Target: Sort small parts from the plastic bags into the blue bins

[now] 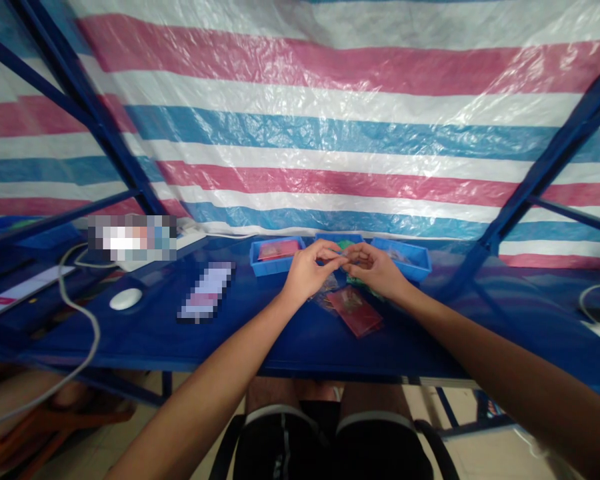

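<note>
My left hand (316, 265) and my right hand (370, 267) meet at the fingertips above the blue table, both closed in a pinch. Whatever sits between the fingers is too small to make out. Just below them lies a red packet (356, 311), flat and tilted, its lower corner towards me. Beside it, under my left hand, are small clear plastic bags (324, 293). Some green material (360, 283) shows partly beneath my right hand. Behind my hands stand a left blue bin (275, 267) with red packets, a middle blue bin (337, 237) with green contents, and a right blue bin (405, 263) holding clear bags.
A phone (206, 293) lies left of my arms, with a white mouse (126, 299) farther left. A white cable (87, 320) hangs over the table (300, 353) edge. Blue metal posts (535, 160) and a striped plastic sheet (330, 133) stand behind. Another person's leg (20, 393) shows at lower left.
</note>
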The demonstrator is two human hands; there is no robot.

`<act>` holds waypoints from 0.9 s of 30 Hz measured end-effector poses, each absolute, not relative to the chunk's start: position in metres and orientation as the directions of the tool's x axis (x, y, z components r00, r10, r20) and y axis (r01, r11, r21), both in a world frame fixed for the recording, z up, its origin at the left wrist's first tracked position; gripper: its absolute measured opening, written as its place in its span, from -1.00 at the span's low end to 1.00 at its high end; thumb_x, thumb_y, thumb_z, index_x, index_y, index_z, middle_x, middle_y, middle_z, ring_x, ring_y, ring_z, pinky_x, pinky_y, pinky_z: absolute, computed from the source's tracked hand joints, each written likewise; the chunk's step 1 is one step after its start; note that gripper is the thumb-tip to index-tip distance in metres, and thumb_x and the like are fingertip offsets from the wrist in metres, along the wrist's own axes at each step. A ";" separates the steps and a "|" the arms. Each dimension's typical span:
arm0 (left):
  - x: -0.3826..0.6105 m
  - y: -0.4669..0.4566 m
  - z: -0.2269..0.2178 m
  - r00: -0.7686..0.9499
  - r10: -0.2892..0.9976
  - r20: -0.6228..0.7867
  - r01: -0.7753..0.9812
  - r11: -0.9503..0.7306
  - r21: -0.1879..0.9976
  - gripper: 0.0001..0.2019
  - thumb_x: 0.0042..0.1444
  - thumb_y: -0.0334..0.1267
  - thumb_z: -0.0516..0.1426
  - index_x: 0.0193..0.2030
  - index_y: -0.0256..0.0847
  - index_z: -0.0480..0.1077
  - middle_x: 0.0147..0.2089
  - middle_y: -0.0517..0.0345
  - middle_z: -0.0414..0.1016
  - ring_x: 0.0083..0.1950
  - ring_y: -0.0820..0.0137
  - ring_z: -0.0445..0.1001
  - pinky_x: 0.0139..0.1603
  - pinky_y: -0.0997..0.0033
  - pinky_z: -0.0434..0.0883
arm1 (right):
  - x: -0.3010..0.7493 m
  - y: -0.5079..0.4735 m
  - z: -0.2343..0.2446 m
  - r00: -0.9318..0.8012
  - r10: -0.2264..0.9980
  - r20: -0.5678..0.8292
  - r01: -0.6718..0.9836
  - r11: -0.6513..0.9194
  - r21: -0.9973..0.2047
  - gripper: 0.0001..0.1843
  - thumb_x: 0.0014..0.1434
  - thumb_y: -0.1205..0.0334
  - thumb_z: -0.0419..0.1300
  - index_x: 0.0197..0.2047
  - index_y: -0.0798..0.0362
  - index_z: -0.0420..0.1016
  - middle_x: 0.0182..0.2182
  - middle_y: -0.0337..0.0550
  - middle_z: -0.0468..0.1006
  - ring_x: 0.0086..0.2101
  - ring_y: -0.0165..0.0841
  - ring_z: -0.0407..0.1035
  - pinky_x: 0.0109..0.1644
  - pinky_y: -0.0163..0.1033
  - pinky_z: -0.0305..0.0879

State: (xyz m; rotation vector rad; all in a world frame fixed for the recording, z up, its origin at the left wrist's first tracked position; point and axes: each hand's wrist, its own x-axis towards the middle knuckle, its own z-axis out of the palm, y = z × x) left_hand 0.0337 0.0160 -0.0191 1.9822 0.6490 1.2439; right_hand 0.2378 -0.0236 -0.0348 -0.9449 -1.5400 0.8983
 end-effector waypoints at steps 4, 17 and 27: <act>0.032 0.018 -0.020 0.399 0.746 0.534 0.060 -0.602 0.796 -0.68 0.24 -0.07 0.37 0.01 -0.18 0.52 -0.16 0.05 0.77 -0.12 0.24 0.74 0.06 0.24 0.59 | 0.238 -0.023 -0.036 -0.127 0.920 0.371 0.066 0.381 -0.922 -0.55 0.14 -0.07 0.49 -0.01 -0.07 0.53 -0.17 -0.17 0.71 -0.23 -0.26 0.61 -0.17 -0.14 0.57; 0.033 0.019 -0.020 0.401 0.740 0.541 0.036 -0.602 0.797 -0.66 0.24 -0.08 0.38 0.04 -0.19 0.52 -0.18 0.05 0.76 -0.15 0.26 0.74 0.00 0.30 0.59 | 0.236 -0.024 -0.036 -0.100 0.921 0.376 0.058 0.383 -0.922 -0.58 0.14 -0.01 0.48 -0.01 -0.05 0.52 -0.19 -0.17 0.73 -0.26 -0.29 0.61 -0.17 -0.18 0.52; 0.032 0.020 -0.020 0.438 0.705 0.558 0.043 -0.636 0.770 -0.62 0.26 -0.14 0.36 0.16 -0.19 0.51 -0.08 0.02 0.76 -0.08 0.25 0.74 0.06 0.28 0.59 | 0.241 -0.022 -0.036 -0.090 0.921 0.378 0.085 0.386 -0.919 -0.61 0.14 0.08 0.47 0.01 -0.07 0.54 -0.17 -0.13 0.74 -0.22 -0.24 0.62 -0.12 -0.14 0.52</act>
